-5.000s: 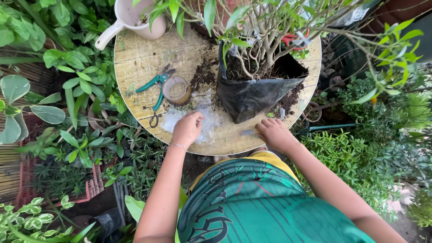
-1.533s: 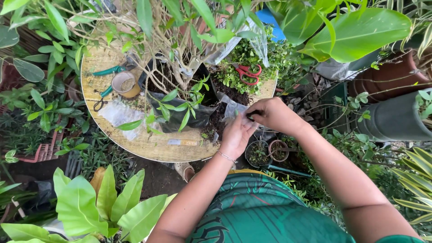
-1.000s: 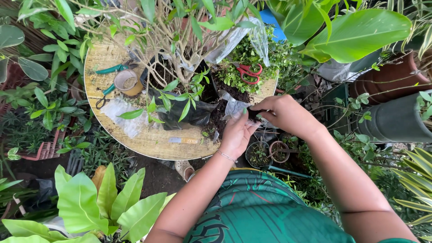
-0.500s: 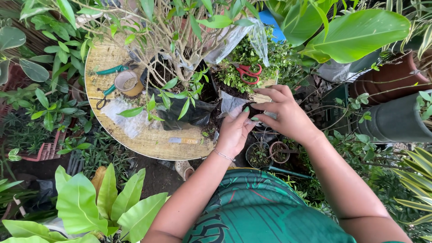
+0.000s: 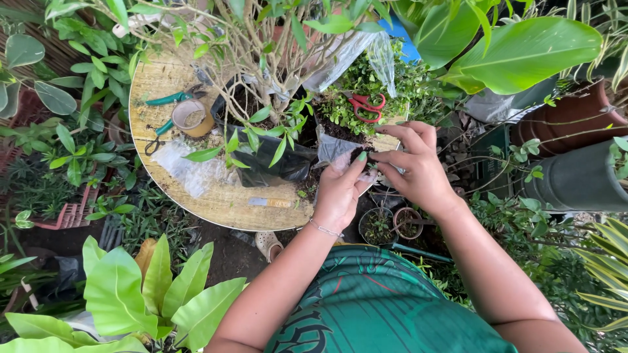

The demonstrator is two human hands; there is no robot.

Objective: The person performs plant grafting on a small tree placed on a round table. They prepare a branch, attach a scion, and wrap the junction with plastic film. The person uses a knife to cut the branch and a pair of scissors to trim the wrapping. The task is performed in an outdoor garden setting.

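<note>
- Round wooden table [image 5: 216, 208] among garden plants.
- Left hand [image 5: 338, 193] cups clear plastic sheet [image 5: 332, 151] at the table's right edge; right hand [image 5: 413, 167] pinches dark soil [image 5: 362, 156].
- Best keep the sheet level.

Home garden or small plant nursery corner, outdoors. Round wooden table [image 5: 216, 202] left of fingers [image 5: 392, 157], spilled dark soil on it. Shrub in black grow bag [image 5: 275, 160] just left of fingers; red scissors [image 5: 363, 104] just above; green pruning shears [image 5: 167, 111] and tape roll [image 5: 190, 117] far left. Terracotta pots [image 5: 392, 222] below fingers, grey pot [image 5: 575, 176] far right. Dense green foliage [image 5: 144, 294] on all sides, bare earth beneath.
</note>
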